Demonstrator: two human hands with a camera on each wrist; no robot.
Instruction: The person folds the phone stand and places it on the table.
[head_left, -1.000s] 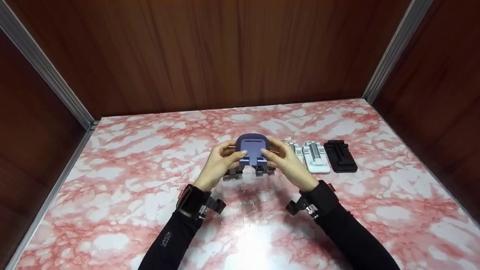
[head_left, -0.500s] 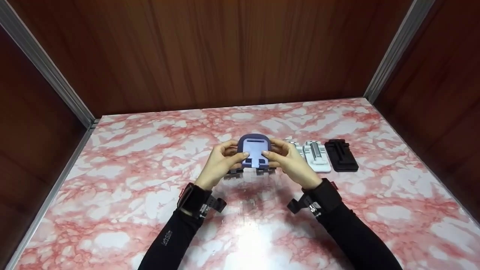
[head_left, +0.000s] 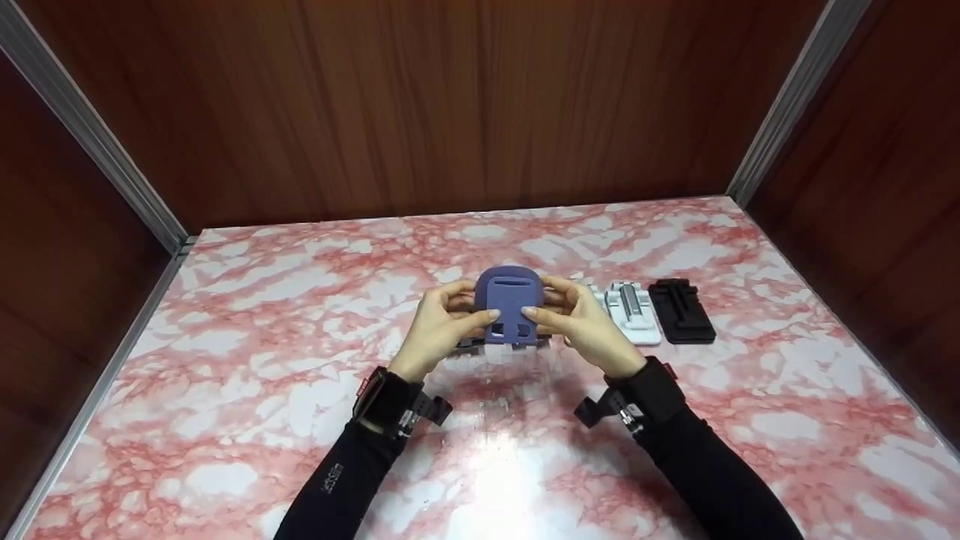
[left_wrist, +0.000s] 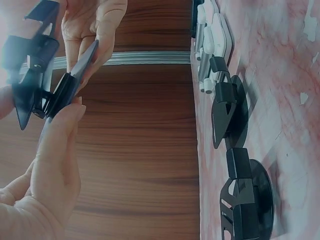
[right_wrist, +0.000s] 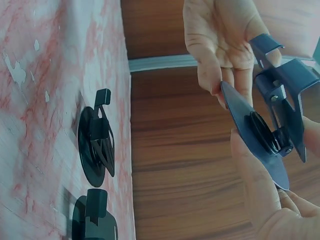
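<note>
A purple-blue folding phone stand (head_left: 511, 296) is held up over the table at the centre of the head view, its slotted plate facing me. My left hand (head_left: 441, 324) grips its left edge, thumb on the plate and fingers behind. On the other edge my right hand (head_left: 579, 321) holds it the same way. From the right wrist view, the stand's round base (right_wrist: 244, 117) and hooked plate (right_wrist: 292, 82) are spread apart at the hinge. Two black phone stands, one (left_wrist: 230, 112) beyond the other (left_wrist: 245, 200), sit on the table below, mostly hidden behind my hands in the head view.
To the right lie a white phone stand (head_left: 634, 313), a second white one (head_left: 598, 295) partly covered by my right hand, and a folded black stand (head_left: 681, 311). Wood-grain panels (head_left: 465, 112) enclose the marbled red-and-white table (head_left: 300, 300) at the back and sides.
The purple-blue stand's plate has tilted, its lower end swinging down so its face and two cut-outs now show where the bottom lip stood out before. Both hands keep nearly the same place.
</note>
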